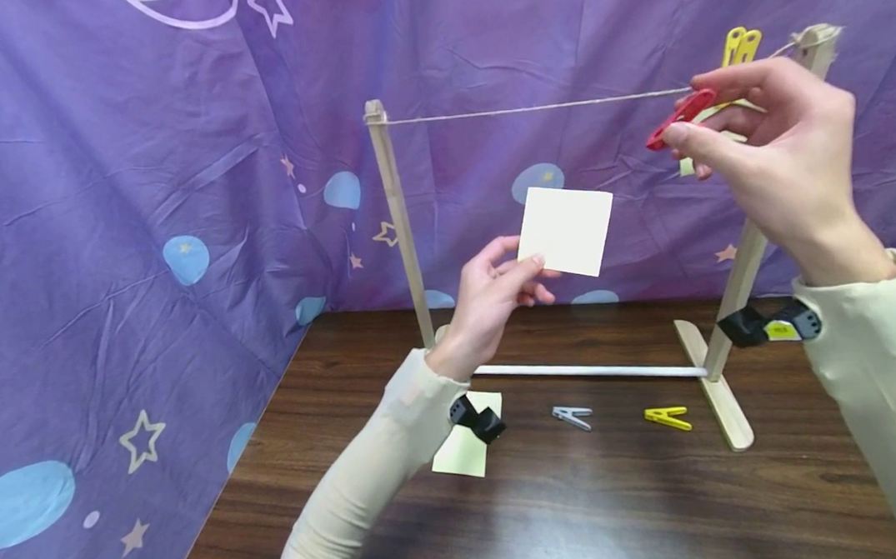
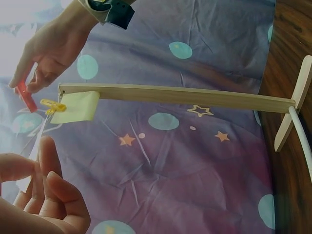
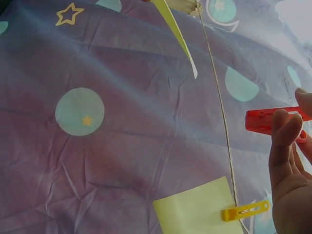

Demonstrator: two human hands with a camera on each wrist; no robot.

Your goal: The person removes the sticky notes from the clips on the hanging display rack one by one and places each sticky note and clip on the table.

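My left hand (image 1: 490, 303) pinches a pale yellow square paper note (image 1: 566, 228) by its lower left corner, just below the string (image 1: 538, 108). Between thumb and fingers, my right hand (image 1: 803, 151) holds a red clothespin (image 1: 681, 121) close to the string's right part. A yellow clothespin (image 3: 246, 211) fastens another pale yellow note (image 3: 195, 209) to the string near the right post. In the head view the right hand mostly hides that clipped note. The left wrist view shows the held note nearly edge-on.
A wooden stand with a left post (image 1: 400, 223), a right post (image 1: 741, 287) and a white rod (image 1: 590, 370) stands on the dark table (image 1: 578, 507). On the tabletop lie a grey clothespin (image 1: 572, 417), a yellow clothespin (image 1: 668, 418) and a pale yellow note (image 1: 459, 458). Behind hangs a purple cloth (image 1: 187, 157).
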